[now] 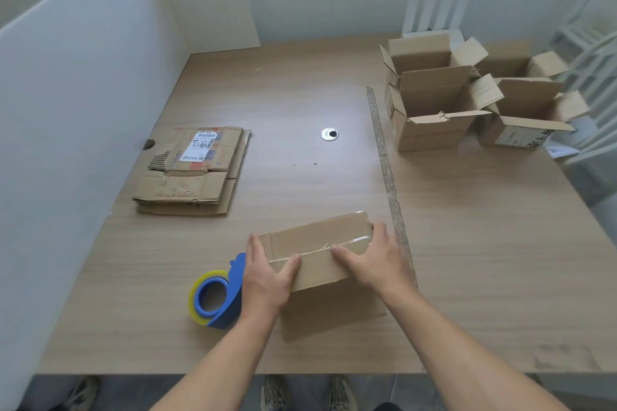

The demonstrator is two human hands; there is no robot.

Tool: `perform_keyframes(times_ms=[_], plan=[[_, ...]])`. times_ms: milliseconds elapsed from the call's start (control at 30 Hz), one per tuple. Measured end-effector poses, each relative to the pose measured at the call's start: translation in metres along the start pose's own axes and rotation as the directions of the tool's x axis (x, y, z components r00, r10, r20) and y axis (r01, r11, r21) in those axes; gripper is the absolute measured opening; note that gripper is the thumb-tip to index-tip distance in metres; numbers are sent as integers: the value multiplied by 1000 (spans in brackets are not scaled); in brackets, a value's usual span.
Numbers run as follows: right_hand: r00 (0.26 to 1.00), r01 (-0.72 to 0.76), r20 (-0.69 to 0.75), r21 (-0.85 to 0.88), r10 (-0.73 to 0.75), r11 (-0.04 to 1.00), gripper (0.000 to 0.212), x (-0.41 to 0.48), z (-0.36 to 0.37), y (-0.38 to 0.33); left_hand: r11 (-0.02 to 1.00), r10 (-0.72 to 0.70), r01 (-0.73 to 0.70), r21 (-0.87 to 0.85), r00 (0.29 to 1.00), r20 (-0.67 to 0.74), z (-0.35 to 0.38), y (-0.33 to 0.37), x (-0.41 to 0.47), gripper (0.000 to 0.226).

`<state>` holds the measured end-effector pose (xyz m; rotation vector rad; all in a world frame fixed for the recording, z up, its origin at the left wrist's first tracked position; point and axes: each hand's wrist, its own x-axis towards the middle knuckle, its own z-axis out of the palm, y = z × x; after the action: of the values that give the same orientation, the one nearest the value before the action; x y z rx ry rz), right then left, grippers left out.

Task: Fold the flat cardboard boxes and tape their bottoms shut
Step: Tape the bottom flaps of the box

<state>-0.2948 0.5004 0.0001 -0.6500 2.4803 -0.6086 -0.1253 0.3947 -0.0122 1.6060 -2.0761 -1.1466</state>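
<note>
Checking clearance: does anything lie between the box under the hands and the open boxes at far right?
Only a flat grey strip on the table crosses that path; nothing upright separates the box and the open boxes.

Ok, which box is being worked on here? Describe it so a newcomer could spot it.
At the near edge of the wooden table, just right of the blue tape dispenser, sits a closed box between the left hand and right hand. Unlike the flat stack at left and the open boxes far right, its top seam carries clear tape.
</note>
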Motion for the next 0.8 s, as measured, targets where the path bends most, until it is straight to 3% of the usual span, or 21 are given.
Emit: perform_keyframes(times_ms=[233, 433, 533, 600, 700, 800], plan=[[991, 69, -126, 168, -48, 983, 58, -3, 16, 8, 993, -117, 116, -28, 993, -33, 10, -1, -5, 107], [983, 115, -168, 260, -72, 959, 31, 4, 17, 14, 985, -163, 158, -71, 983, -80, 3, 1, 2, 47], [988, 87, -143, 208, -58, 974, 22, 7, 12, 10, 984, -175, 172, -36, 978, -113, -2, 9, 3, 27], [995, 42, -95, 112, -31, 993, 32, 7, 9, 3, 984, -176, 174, -27, 978, -116, -2, 10, 3, 26], [999, -36, -27, -23, 35, 999, 79, -1, 9, -9, 989, -148, 148, -9, 986, -79, -2, 12, -2, 32], [997, -78, -14, -68, 77, 995, 98, -2, 9, -16, 994, -83, 84, 67, 996, -22, 0, 8, -6, 61]])
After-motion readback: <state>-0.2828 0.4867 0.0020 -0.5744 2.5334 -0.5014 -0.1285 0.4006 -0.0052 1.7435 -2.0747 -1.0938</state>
